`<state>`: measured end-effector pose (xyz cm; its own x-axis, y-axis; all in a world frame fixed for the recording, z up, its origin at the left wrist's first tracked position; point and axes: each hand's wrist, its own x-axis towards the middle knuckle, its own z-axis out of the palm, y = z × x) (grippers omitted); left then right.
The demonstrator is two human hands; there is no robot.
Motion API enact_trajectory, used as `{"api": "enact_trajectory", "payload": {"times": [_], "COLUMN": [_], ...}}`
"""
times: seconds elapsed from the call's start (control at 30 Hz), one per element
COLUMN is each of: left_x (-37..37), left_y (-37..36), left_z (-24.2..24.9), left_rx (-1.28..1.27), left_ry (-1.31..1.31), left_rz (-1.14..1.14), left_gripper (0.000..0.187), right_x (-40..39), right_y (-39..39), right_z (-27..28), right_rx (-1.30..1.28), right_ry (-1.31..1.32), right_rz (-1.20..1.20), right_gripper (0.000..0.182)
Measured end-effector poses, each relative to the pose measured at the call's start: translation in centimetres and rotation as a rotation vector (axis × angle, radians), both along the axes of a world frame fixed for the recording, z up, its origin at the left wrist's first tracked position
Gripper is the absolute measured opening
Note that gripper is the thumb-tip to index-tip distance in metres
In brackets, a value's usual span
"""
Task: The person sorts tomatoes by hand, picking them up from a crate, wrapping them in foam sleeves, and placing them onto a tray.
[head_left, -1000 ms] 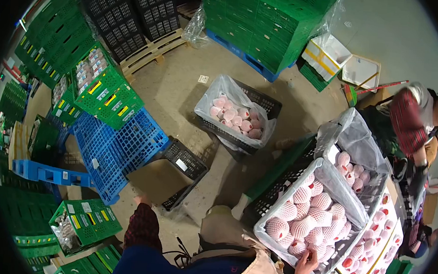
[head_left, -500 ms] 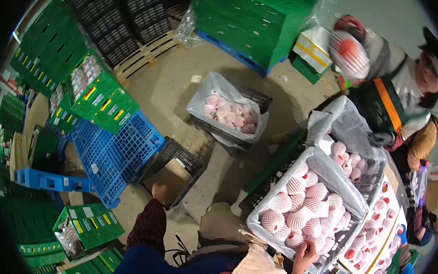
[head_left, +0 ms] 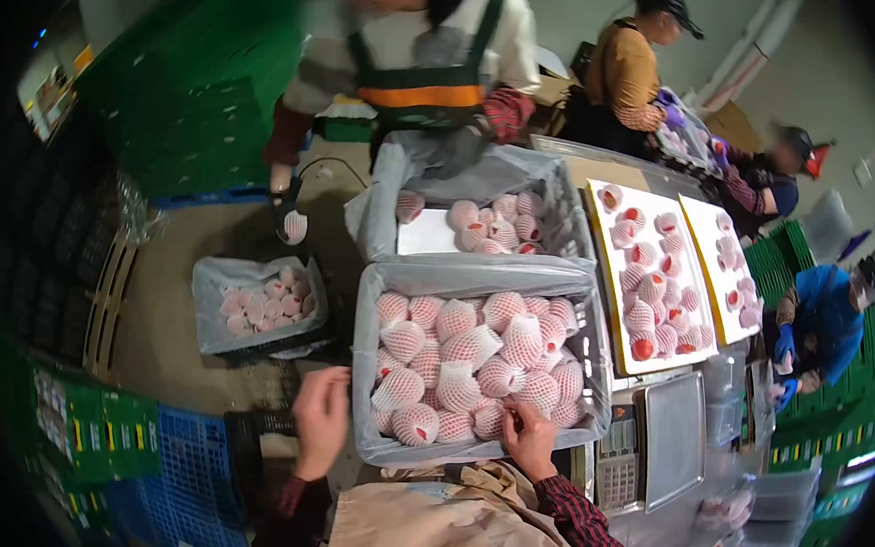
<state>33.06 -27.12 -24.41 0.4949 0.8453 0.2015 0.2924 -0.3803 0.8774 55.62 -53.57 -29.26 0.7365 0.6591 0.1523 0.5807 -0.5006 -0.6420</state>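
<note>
In front of me stands a crate lined with grey plastic film (head_left: 602, 404), full of round red fruit in white foam nets (head_left: 459, 385). My right hand (head_left: 529, 442) is over its near edge, fingers bent together against the netted fruit. Whatever those fingers pinch, if anything, is hidden. Beside the crate's left wall is my left hand (head_left: 320, 422), empty, its fingers loosely stretched upward. A second lined crate (head_left: 387, 205) adjoins the far side, with fewer netted fruits and a white bottom showing.
Across from me stands a co-worker (head_left: 428, 97), one arm lowered beside a netted fruit (head_left: 295, 227). A lined crate of fruit (head_left: 205, 309) sits low at left. On the right are white fruit trays (head_left: 608, 274), a scale (head_left: 619, 450) and a metal tray (head_left: 673, 438). Other people work beyond.
My view has swung right toward the lined crates. My left hand has left the black crate and come beside the fruit crate. The co-worker's arm, raised with netted fruit before, is now lowered.
</note>
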Motion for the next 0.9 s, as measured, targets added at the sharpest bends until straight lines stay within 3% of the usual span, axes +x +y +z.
{"api": "enact_trajectory", "payload": {"times": [0.1, 0.17, 0.27, 0.37, 0.43, 0.5, 0.53, 0.6, 0.63, 0.67, 0.8, 0.83, 0.9], "left_x": [7.4, 11.5, 16.5, 19.7, 20.6, 20.6, 20.7, 20.5, 20.4, 19.8, 18.2, 17.8, 17.1], "left_y": [-3.1, -4.4, -5.7, -6.4, -6.0, -5.0, -4.4, -3.4, -3.3, -3.3, -4.3, -5.0, -6.2], "left_z": [-0.7, -2.9, -4.5, -6.6, -6.6, -6.7, -6.2, -4.8, -2.8, -0.6, 0.7, 1.3, 2.8], "left_rx": [0.039, 0.043, 0.316, 0.308, 0.349, 0.120, 0.132, -0.647, -1.035, -1.125, -1.263, -1.261, -1.294], "left_ry": [0.025, 0.081, 0.257, 0.408, 0.378, 0.277, 0.283, -0.069, -0.257, -0.192, -0.162, -0.161, -0.303], "left_rz": [-0.397, -0.516, -0.526, -0.499, -0.469, -0.417, -0.423, -0.433, -0.409, -0.450, -0.578, -0.576, -0.693], "left_gripper": [0.027, 0.047, 0.063, 0.067, 0.063, 0.061, 0.061, 0.047, 0.041, 0.030, 0.036, 0.036, 0.051], "right_x": [0.0, 0.0, 0.4, 0.7, 1.0, 1.0, 1.3, 2.2, 2.6, 3.0, 4.4, 4.5, 5.0], "right_y": [-0.2, -0.7, -1.4, -2.4, -2.3, -2.3, -2.1, -1.8, -1.0, -0.1, 3.8, 4.0, 4.4], "right_z": [0.0, 0.0, -0.4, -0.7, -0.7, -0.6, -0.5, -0.1, 2.3, 5.0, 8.3, 8.1, 7.5], "right_rx": [0.040, 0.070, 0.134, 0.117, 0.135, 0.233, 0.245, 0.352, 0.355, 0.399, 0.537, 0.538, 0.636], "right_ry": [0.012, 0.000, -0.015, 0.009, 0.019, 0.266, 0.269, 0.559, 0.566, 0.398, -0.012, -0.010, 0.289], "right_rz": [-0.010, -0.032, 0.035, 0.033, 0.033, -0.036, -0.042, -0.125, -0.121, -0.080, 0.028, 0.028, 0.009], "right_gripper": [0.014, 0.014, 0.017, 0.016, 0.018, 0.020, 0.020, 0.028, 0.028, 0.031, 0.036, 0.036, 0.026]}}
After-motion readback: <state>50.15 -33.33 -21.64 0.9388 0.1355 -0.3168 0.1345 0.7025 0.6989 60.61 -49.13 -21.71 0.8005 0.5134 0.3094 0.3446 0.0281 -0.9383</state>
